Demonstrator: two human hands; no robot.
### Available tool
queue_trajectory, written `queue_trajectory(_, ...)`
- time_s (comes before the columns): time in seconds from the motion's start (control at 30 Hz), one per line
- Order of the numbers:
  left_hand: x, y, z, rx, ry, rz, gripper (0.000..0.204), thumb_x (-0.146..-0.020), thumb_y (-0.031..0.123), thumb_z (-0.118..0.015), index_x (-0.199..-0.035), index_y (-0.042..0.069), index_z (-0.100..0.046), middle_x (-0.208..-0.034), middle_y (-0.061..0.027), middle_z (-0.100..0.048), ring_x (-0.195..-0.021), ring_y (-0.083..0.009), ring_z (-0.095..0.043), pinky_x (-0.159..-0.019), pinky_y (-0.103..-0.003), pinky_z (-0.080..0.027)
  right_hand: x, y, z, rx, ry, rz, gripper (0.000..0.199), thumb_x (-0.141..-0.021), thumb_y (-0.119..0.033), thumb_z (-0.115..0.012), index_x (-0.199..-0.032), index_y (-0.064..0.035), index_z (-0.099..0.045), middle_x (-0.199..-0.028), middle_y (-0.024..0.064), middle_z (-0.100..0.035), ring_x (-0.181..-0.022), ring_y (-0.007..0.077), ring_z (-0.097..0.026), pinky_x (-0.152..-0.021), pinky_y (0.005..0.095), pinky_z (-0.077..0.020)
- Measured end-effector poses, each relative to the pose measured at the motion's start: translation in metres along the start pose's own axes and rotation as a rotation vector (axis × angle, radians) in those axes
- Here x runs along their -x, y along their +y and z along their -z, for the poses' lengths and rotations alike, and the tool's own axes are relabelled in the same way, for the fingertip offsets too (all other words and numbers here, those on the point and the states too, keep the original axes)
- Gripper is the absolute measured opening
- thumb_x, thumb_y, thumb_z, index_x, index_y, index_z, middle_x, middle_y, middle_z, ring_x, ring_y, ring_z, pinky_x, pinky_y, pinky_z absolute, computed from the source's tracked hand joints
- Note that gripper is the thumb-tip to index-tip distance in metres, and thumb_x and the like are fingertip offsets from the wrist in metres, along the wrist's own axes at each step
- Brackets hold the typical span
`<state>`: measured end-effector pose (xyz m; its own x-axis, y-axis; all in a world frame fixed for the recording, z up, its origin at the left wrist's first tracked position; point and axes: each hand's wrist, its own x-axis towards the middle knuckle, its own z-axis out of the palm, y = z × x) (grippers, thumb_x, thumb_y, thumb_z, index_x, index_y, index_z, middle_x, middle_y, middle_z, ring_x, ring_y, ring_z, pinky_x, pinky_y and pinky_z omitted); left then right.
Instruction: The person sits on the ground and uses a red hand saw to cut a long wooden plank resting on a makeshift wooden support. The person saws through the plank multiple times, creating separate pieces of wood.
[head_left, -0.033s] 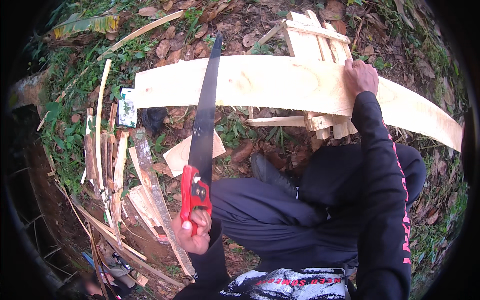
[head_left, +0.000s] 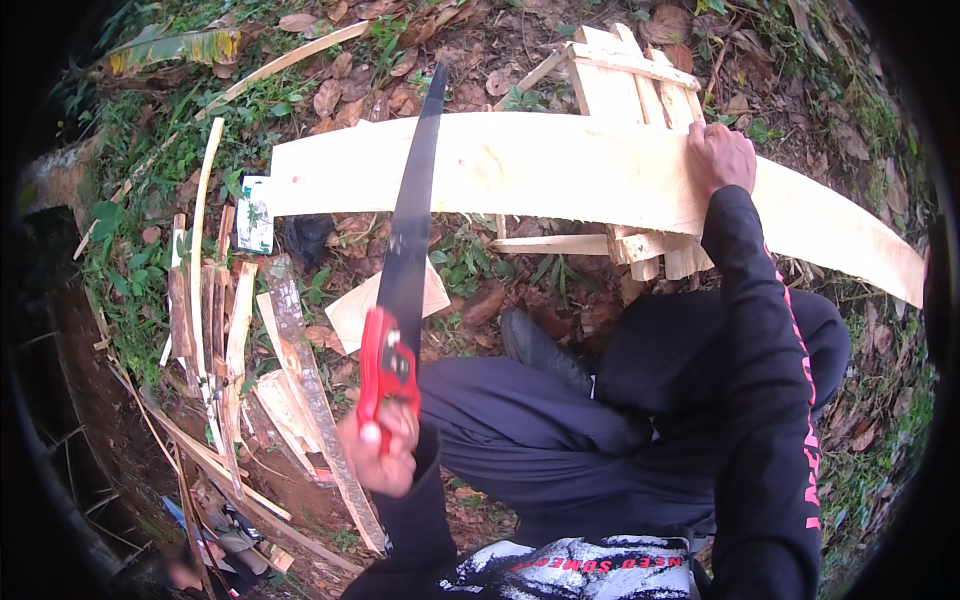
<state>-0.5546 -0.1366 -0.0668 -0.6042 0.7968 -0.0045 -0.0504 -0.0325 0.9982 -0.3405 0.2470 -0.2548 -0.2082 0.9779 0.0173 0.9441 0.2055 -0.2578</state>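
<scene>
Though it blurs, the saw (head_left: 406, 250) in the left hand (head_left: 384, 456) seems farther forward.

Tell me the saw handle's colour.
The saw handle is red with black parts, best seen in the head view.

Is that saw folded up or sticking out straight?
Sticking out straight: the saw's long dark blade points away from the red handle in the left hand.

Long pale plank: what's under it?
Under the long plank, wooden pieces show past both its edges near the right hand; their middles, directly beneath it, are covered.
</scene>
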Motion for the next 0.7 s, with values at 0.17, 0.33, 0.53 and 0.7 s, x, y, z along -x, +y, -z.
queue_trajectory(0.17,-0.151,-0.043,-0.026,-0.360,0.115,-0.023,0.033,-0.094,0.029,-0.044,-0.074,0.004,-0.048,-0.053,0.0003,-0.039,-0.040,-0.0091,-0.034,-0.039,-0.024,-0.027,0.007,-0.010,0.019,0.033,-0.082,0.058,0.043,-0.091,-0.031,-0.041,-0.076,-0.0036,-0.071,-0.082,0.0163,-0.070,-0.080,0.0319,-0.066,-0.076,0.0421,-0.0437)
queue_trajectory(0.33,-0.050,-0.009,-0.053,-0.138,0.163,0.134,0.031,-0.094,0.024,-0.045,-0.077,-0.001,-0.052,-0.053,0.0001,-0.043,-0.042,-0.0080,-0.039,-0.038,-0.021,-0.029,0.000,0.027,0.011,0.256,0.019,0.167,0.030,-0.090,-0.023,-0.044,-0.082,-0.0100,-0.070,-0.083,0.0129,-0.070,-0.081,0.0268,-0.068,-0.069,0.0409,-0.0446)
queue_trajectory(0.53,0.009,0.007,-0.033,0.034,0.036,-0.002,0.037,-0.097,0.028,-0.038,-0.078,-0.001,-0.052,-0.051,0.0001,-0.043,-0.039,-0.0076,-0.035,-0.035,-0.022,-0.027,-0.009,0.009,0.026,0.179,-0.147,0.116,0.026,-0.090,-0.019,-0.044,-0.086,-0.0131,-0.070,-0.080,0.0081,-0.070,-0.075,0.0248,-0.068,-0.067,0.0408,-0.0432)
queue_trajectory(0.7,-0.126,-0.024,-0.067,-0.102,0.102,0.094,0.032,-0.092,0.028,-0.047,-0.075,0.002,-0.050,-0.054,0.0021,-0.036,-0.043,-0.0055,-0.031,-0.040,-0.022,-0.022,-0.005,0.012,0.029,0.074,-0.141,0.009,0.029,-0.092,-0.022,-0.043,-0.085,-0.0131,-0.070,-0.081,0.0091,-0.070,-0.079,0.0263,-0.067,-0.070,0.0405,-0.0424)
